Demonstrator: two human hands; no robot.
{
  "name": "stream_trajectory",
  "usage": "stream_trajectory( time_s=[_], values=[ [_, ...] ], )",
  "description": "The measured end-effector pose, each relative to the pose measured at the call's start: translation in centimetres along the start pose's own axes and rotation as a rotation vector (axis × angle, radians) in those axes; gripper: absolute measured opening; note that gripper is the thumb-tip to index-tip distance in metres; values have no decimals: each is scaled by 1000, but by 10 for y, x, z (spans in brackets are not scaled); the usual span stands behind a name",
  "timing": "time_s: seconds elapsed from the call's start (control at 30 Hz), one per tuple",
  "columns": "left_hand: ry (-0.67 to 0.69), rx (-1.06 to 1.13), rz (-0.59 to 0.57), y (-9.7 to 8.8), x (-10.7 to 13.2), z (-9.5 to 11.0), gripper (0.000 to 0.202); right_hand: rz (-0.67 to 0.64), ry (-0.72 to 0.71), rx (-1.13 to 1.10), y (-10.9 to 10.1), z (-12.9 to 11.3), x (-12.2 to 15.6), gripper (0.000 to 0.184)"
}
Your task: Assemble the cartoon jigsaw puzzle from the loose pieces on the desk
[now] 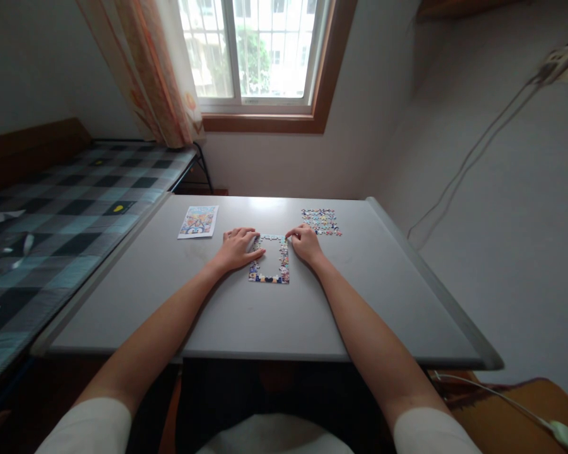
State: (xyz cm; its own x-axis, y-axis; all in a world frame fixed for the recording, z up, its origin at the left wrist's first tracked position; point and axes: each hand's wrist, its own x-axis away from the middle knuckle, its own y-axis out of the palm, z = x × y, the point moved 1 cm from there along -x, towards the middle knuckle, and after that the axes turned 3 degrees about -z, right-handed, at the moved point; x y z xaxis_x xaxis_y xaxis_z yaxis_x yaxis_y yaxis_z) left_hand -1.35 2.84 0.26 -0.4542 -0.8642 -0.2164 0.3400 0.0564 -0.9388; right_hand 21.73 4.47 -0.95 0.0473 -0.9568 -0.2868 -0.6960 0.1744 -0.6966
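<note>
A rectangular border of joined jigsaw pieces (284, 271) lies flat on the grey table, with bare tabletop inside it. My left hand (238, 250) rests over its left side, fingers spread and open, the thumb reaching across the pieces. At the upper right corner of the border is my right hand (305, 243), its fingers curled and the index fingertip at the corner. Whether a piece sits between those fingertips is too small to tell. Several loose jigsaw pieces (320, 221) are laid out in rows beyond my right hand. A printed picture sheet (199, 222) lies beyond my left hand.
The grey table (369, 302) has raised rims along its left and right sides. A bed with a checked cover (118, 173) stands at the left. Behind the table are a window (250, 57) and a patterned curtain (154, 82). A cable (464, 164) hangs on the right wall.
</note>
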Motion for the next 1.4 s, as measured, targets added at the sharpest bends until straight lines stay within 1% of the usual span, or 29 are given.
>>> stream_trajectory(
  time_s=[0.13, 0.33, 0.57, 0.73, 1.0, 1.27, 1.4],
  values=[
    [-5, -7, -15, -2, 1, 2, 48, -3, 4, -12, 1, 2, -1, 30],
    [6, -2, -7, -2, 1, 1, 42, 16, -1, -16, 2, 3, -2, 30],
    [5, -4, -14, -1, 1, 0, 44, 119, 11, -80, 2, 7, -4, 32],
    [5, -13, -30, -1, 1, 0, 52, 170, 45, -103, 2, 11, -6, 31],
    [24, -26, -21, 1, 1, -2, 49, 150, 9, -80, 4, 11, -5, 29],
    [-10, -50, -16, 4, -2, -4, 40, 101, 4, -50, 2, 7, -4, 29],
    [-16, -59, -16, 5, -2, -4, 39, 87, 5, -53, 2, 6, -3, 28]
  ],
)
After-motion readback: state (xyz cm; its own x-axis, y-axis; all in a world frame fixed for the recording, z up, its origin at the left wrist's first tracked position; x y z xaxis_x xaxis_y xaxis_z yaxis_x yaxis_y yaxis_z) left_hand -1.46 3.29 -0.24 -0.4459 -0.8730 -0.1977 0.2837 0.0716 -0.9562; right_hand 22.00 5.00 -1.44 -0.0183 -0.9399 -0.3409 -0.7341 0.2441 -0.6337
